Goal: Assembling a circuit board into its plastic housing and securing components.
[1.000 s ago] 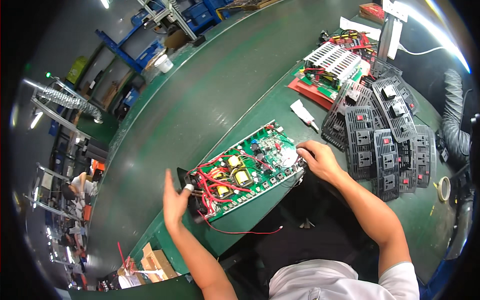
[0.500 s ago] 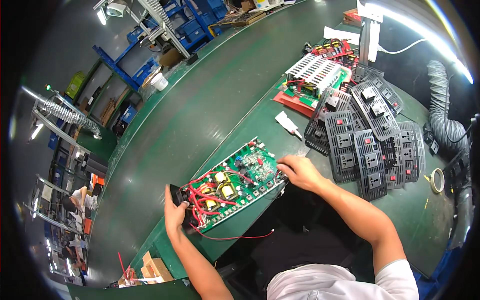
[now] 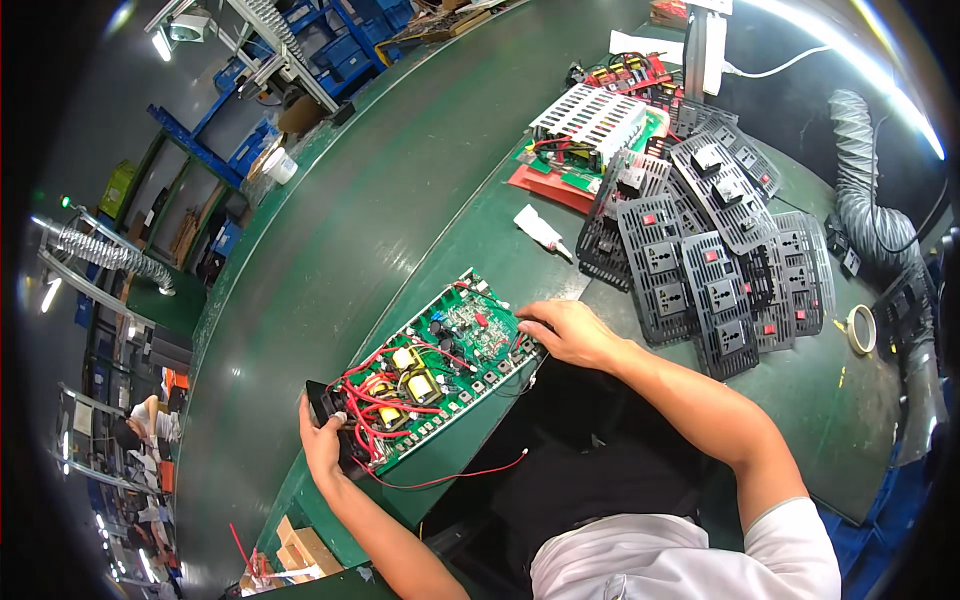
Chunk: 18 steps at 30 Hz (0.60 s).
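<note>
The circuit board (image 3: 445,350) lies between the left hand (image 3: 322,447), clamped on its black end plate (image 3: 321,401), and the right hand (image 3: 572,335), curled at the opposite end, its grip unclear, and looks stiff, weighty and fragile, best held by its edges.

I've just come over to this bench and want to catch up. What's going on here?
A person has a wired green circuit board on the green bench. Their left hand grips its black end piece, while their right hand is at the opposite end. One thin red wire trails off the near side. Beyond lie a white tube and a pile of black slotted panels.
</note>
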Tool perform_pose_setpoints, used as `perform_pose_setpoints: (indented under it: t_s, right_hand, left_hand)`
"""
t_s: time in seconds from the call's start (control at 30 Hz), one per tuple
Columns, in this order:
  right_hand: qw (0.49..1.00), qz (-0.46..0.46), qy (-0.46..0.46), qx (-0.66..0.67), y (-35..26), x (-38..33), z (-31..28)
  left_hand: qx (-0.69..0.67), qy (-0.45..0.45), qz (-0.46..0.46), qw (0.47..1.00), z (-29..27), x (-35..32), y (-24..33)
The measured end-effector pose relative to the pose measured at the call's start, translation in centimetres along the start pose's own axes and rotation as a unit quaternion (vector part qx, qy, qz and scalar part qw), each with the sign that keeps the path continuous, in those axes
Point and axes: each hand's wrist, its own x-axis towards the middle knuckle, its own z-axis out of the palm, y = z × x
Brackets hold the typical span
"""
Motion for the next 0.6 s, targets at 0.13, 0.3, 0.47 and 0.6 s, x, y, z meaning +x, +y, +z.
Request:
perform_pose_setpoints:
  t_s: [0.13,0.3,0.47,0.6]
  right_hand:
    - [0.999,0.014,0.033,0.019,0.1,0.1,-0.1]
    - [0.998,0.024,0.042,0.041,-0.2,0.2,0.1]
    - [0.963,-0.199,0.17,-0.058,-3.5,-0.4,0.4]
    - [0.945,-0.3,-0.105,-0.069,-6.4,-3.6,3.8]
  left_hand:
    - [-0.021,0.007,-0.005,1.0,1.2,0.0,0.5]
    - [-0.007,-0.012,0.006,1.0,1.1,0.5,0.5]
    - [0.156,0.065,0.088,0.982,0.3,-0.5,0.7]
    - [0.109,0.136,0.167,0.97,3.2,-1.6,4.5]
